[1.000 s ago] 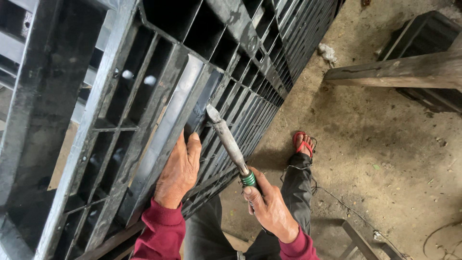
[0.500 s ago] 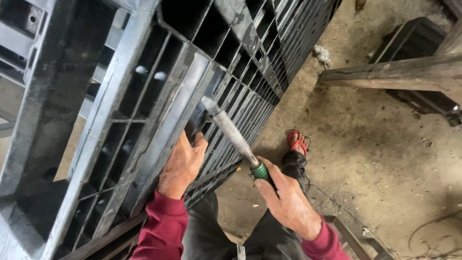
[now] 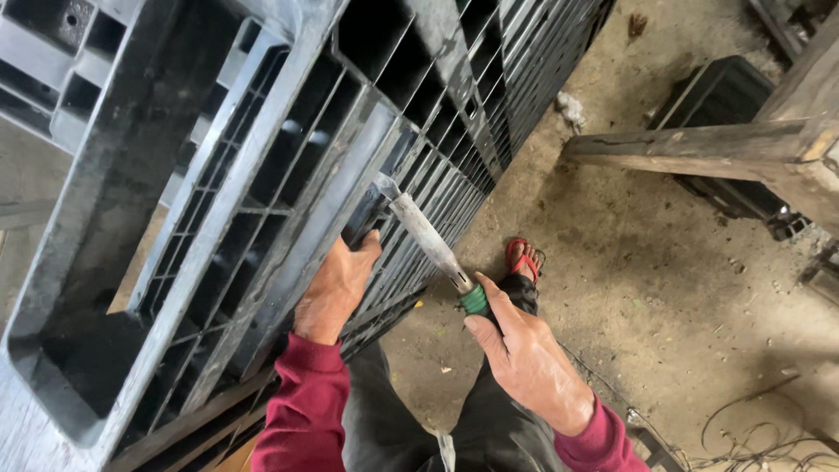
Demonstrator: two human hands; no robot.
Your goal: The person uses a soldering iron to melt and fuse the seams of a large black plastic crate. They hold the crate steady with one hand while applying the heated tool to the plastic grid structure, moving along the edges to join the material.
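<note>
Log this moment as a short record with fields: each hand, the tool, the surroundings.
left hand: left hand grips a rib of the upright black plastic pallet
right hand: right hand holds the green-collared handle of the metal tool
tool tip: against the pallet ribs, above the left hand
floor: dirty concrete floor
nearby: wooden beam at right; red sandal on the foot
sleeves: dark red
</note>
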